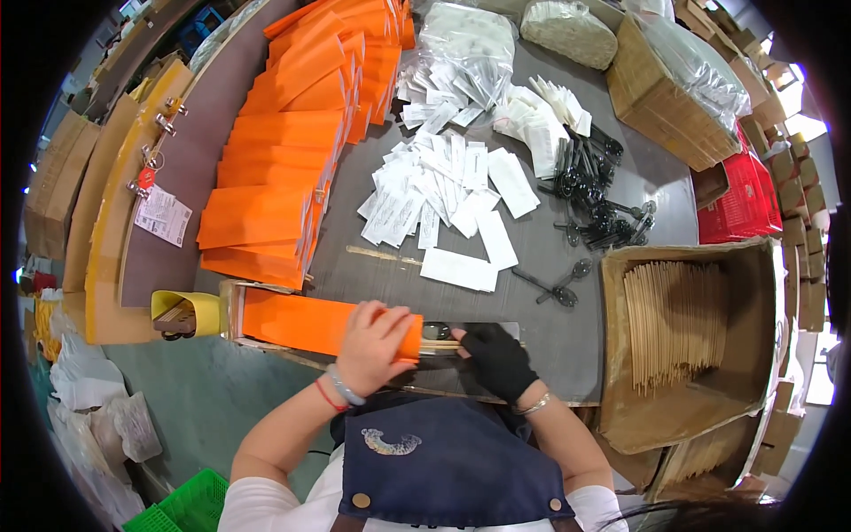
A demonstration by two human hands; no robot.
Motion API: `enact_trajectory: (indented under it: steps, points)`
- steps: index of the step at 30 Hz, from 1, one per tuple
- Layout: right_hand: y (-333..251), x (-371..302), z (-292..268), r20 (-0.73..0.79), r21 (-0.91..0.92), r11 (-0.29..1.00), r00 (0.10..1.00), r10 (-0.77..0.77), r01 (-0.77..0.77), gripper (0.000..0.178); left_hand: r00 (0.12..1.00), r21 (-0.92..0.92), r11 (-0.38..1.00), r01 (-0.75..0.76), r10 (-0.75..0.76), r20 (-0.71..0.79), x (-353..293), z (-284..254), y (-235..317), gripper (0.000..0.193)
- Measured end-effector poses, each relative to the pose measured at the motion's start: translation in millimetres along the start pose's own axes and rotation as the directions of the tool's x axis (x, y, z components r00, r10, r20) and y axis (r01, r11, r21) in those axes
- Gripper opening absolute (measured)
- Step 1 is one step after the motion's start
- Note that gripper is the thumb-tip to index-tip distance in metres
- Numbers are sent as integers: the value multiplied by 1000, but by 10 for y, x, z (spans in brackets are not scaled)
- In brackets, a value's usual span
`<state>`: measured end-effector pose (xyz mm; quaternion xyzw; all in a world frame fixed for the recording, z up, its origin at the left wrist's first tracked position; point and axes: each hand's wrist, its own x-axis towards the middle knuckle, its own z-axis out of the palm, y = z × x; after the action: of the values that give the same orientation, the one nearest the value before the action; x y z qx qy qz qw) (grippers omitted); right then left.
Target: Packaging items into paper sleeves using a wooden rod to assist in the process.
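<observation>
Near the table's front edge, my bare left hand (pixel 372 341) is closed over the right end of an orange paper sleeve (pixel 297 324) lying flat. My right hand (pixel 498 362), in a black glove with bare fingertips, pinches the ends of light wooden chopsticks (pixel 441 347) and a dark spoon (pixel 434 331). These lie lengthwise at the sleeve's right end; how far they reach inside is hidden by my left hand. Just beyond my hands lie white paper packets (pixel 458 269). Two black spoons (pixel 558 293) lie crossed to the right.
Stacked orange sleeves (pixel 266 195) line the left board. A heap of black spoons (pixel 594 191) lies at the right rear. A cardboard box (pixel 753 346) of chopsticks stands at right, with a red crate (pixel 745 199) behind it. A yellow holder (pixel 206 312) hangs at the left edge.
</observation>
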<state>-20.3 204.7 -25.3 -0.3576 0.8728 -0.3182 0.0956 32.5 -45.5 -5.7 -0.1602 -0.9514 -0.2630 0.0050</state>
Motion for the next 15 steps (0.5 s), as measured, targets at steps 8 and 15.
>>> enact_trajectory:
  steps: [8,15]
  points:
    - [184,-246,-34,-129,306,899,922,365,-313,7,998,57,997,-61,60,17,179,89,132,75]
    - [-64,-5,165,-170,294,915,927,334,-275,48,991,123,984,-131,129,24,297,71,123,68]
